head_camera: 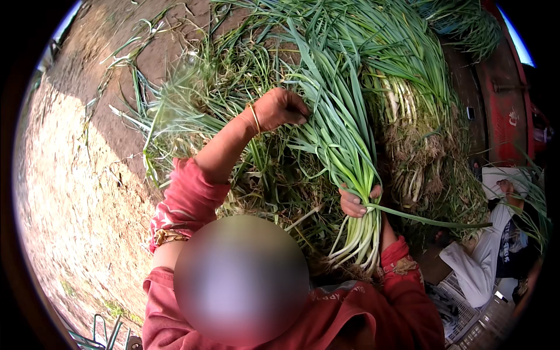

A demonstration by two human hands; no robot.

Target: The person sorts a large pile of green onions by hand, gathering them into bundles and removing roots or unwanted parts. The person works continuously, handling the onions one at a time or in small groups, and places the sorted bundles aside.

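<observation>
My right hand (353, 204) grips the neck of a bunch of leafy alliums (345, 144), green garlic or small leeks. Flat green leaves fan upward from the grip, while white stems and brown roots hang below it. One long leaf (431, 217) crosses the neck and sticks out to the right; whether it circles the bunch is unclear. My left hand (282, 109), with a yellow bangle (254, 119) at its wrist, has curled fingers against the left edge of the leaves. Whether it pinches a leaf is hidden. Beneath both hands lie loose trimmings (271, 175).
A large pile of alliums (393, 57) with rooty ends lies at the upper right. Beyond it are a phone-like object (470, 113) and a red panel (507, 113). Another person (477, 258) sits at the right near a plastic crate (457, 306). Bare ground (87, 175) spreads leftward.
</observation>
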